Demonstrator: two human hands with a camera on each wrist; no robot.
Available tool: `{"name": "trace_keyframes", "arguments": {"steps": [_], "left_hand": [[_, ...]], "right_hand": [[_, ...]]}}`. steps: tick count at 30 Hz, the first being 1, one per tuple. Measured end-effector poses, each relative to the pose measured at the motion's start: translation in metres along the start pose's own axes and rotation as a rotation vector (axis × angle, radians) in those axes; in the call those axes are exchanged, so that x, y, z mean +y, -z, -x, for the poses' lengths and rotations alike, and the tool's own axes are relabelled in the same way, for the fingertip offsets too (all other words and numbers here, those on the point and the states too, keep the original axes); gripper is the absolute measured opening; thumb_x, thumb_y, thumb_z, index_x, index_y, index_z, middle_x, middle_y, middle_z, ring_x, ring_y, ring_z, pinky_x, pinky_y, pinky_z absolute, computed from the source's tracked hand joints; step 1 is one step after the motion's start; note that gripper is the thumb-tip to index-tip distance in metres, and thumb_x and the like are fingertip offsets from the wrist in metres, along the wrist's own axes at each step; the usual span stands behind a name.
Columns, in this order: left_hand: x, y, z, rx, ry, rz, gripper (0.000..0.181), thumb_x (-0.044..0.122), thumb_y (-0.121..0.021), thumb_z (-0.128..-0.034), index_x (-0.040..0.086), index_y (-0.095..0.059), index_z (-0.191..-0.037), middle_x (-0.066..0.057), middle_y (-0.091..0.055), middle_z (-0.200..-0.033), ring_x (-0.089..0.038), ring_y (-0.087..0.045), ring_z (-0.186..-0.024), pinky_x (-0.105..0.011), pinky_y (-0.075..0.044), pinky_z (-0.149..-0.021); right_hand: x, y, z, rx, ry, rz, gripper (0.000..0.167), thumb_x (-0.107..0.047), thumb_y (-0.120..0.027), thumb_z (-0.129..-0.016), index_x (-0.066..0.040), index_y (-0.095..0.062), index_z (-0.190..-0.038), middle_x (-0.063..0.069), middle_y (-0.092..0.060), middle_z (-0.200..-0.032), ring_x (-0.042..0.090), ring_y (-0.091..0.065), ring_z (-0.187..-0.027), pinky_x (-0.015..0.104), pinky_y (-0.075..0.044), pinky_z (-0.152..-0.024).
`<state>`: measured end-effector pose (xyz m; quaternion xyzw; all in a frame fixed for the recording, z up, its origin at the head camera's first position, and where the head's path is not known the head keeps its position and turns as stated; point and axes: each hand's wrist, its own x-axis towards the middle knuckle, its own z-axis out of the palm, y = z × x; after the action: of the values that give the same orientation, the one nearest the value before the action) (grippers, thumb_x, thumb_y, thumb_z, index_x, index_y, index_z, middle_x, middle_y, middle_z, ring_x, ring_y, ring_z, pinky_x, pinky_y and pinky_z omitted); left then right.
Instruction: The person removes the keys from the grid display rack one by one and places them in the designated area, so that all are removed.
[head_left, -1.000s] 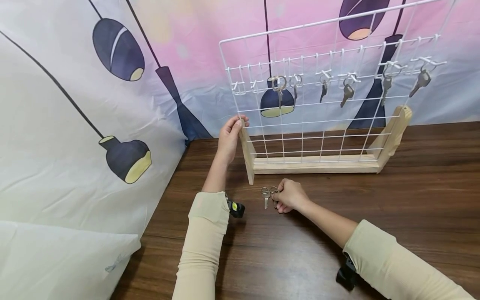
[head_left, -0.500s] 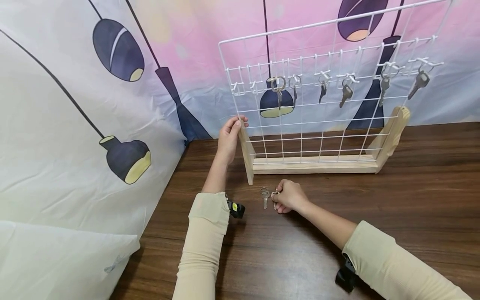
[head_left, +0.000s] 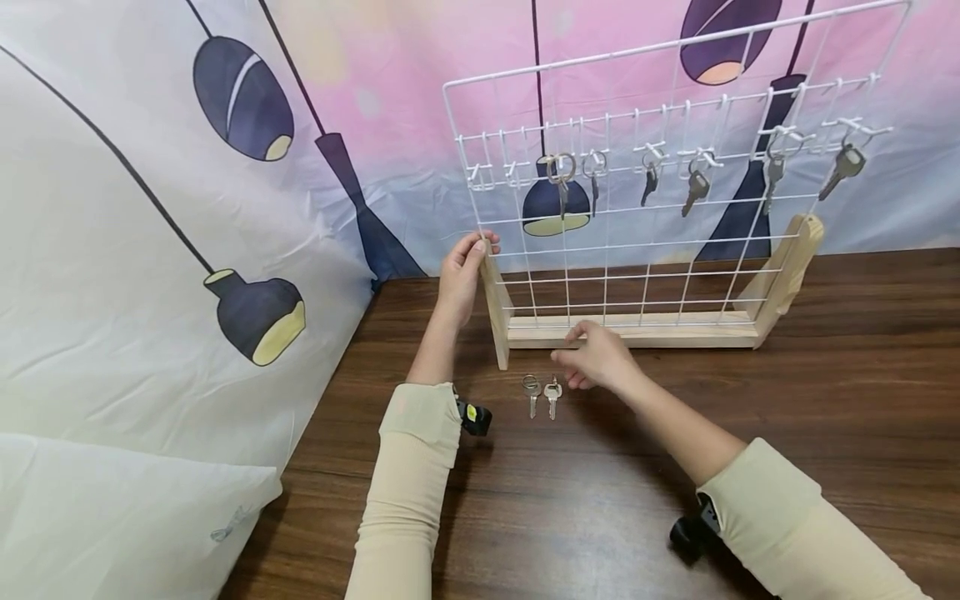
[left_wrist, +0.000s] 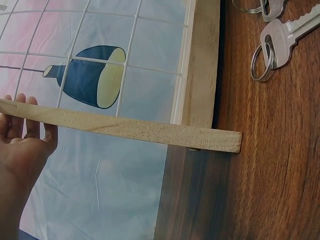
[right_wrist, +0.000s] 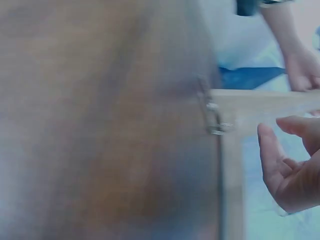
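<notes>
Two silver keys with rings, a left key and a right key, lie side by side on the table before the rack's left foot. Just above and right of them hovers the right hand, thumb and index finger apart and nothing between them; the right wrist view is blurred. The left hand grips the top of the rack's left wooden upright, and in the left wrist view its fingertips curl round that upright. Several keys, one of them a key, hang from hooks on the white wire grid.
The rack's wooden base bar runs along the brown table near its back. Behind it hangs a printed cloth, which also covers the left side. Two hooks at the grid's left end, one of them a hook, hold no key.
The right hand has let go of the right key and moved up and slightly right, towards the base bar. The left hand keeps its grip on the upright.
</notes>
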<state>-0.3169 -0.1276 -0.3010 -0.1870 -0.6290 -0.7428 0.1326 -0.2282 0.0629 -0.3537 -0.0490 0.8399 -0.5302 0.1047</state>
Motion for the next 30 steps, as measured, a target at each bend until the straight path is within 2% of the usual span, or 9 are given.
{"name": "trace_keyframes", "arguments": {"steps": [3, 7, 11, 14, 19, 22, 30], "left_hand": [[0.000, 0.000, 0.000, -0.002, -0.004, 0.004, 0.027, 0.001, -0.041, -0.0959, -0.016, -0.049, -0.115, 0.000, -0.060, -0.095, -0.013, -0.057, -0.089, -0.041, -0.042, -0.093], [0.000, 0.000, 0.001, 0.001, -0.009, 0.001, 0.027, 0.001, -0.041, -0.0961, -0.017, -0.050, -0.114, -0.002, -0.060, -0.096, -0.014, -0.057, -0.089, -0.044, -0.040, -0.094], [0.000, 0.000, 0.001, 0.004, -0.004, -0.004, 0.026, 0.001, -0.042, -0.0960, -0.016, -0.050, -0.113, -0.004, -0.061, -0.098, -0.014, -0.057, -0.089, -0.038, -0.043, -0.091], [0.001, -0.001, 0.000, 0.000, -0.004, -0.006, 0.026, 0.001, -0.042, -0.0960, -0.017, -0.050, -0.114, -0.004, -0.061, -0.097, -0.014, -0.058, -0.088, -0.038, -0.043, -0.091], [0.000, -0.002, 0.000, 0.001, -0.007, 0.016, 0.026, 0.000, -0.041, -0.0957, -0.018, -0.049, -0.113, -0.001, -0.061, -0.095, -0.013, -0.058, -0.087, -0.047, -0.038, -0.096], [-0.001, -0.002, -0.001, 0.000, -0.014, 0.025, 0.026, 0.000, -0.041, -0.0957, -0.018, -0.049, -0.112, -0.001, -0.061, -0.094, -0.013, -0.058, -0.087, -0.050, -0.036, -0.097], [0.000, -0.002, 0.000, -0.001, -0.009, 0.014, 0.026, 0.001, -0.041, -0.0963, -0.017, -0.049, -0.113, -0.006, -0.061, -0.098, -0.015, -0.058, -0.089, -0.048, -0.037, -0.097]], "right_hand": [[-0.016, 0.014, 0.002, 0.118, 0.099, 0.090, 0.039, -0.016, -0.066, -0.085, 0.004, -0.049, -0.114, 0.012, -0.065, -0.069, 0.025, -0.065, -0.058, 0.035, -0.054, -0.054], [-0.037, 0.029, 0.005, 0.333, 0.252, 0.220, 0.034, -0.021, -0.066, -0.085, -0.001, -0.055, -0.111, 0.009, -0.067, -0.074, 0.022, -0.065, -0.061, 0.033, -0.050, -0.056], [-0.057, 0.039, 0.004, 0.513, 0.368, 0.236, 0.029, -0.022, -0.065, -0.086, -0.003, -0.060, -0.107, 0.011, -0.069, -0.083, 0.025, -0.065, -0.069, 0.040, -0.048, -0.069], [-0.070, 0.043, 0.002, 0.610, 0.412, 0.213, 0.028, -0.023, -0.064, -0.086, -0.005, -0.063, -0.109, 0.011, -0.070, -0.086, 0.025, -0.066, -0.072, 0.039, -0.047, -0.071], [-0.087, 0.045, -0.003, 0.704, 0.476, 0.185, 0.032, -0.024, -0.062, -0.087, -0.007, -0.063, -0.114, 0.008, -0.070, -0.092, 0.021, -0.067, -0.073, 0.035, -0.050, -0.063], [-0.097, 0.046, -0.006, 0.733, 0.512, 0.186, 0.033, -0.024, -0.062, -0.087, -0.005, -0.063, -0.114, 0.008, -0.069, -0.095, 0.021, -0.068, -0.076, 0.035, -0.051, -0.065], [-0.114, 0.045, -0.013, 0.762, 0.504, 0.222, 0.036, -0.028, -0.064, -0.087, -0.003, -0.064, -0.112, 0.008, -0.069, -0.093, 0.023, -0.067, -0.076, 0.038, -0.047, -0.073]]}}
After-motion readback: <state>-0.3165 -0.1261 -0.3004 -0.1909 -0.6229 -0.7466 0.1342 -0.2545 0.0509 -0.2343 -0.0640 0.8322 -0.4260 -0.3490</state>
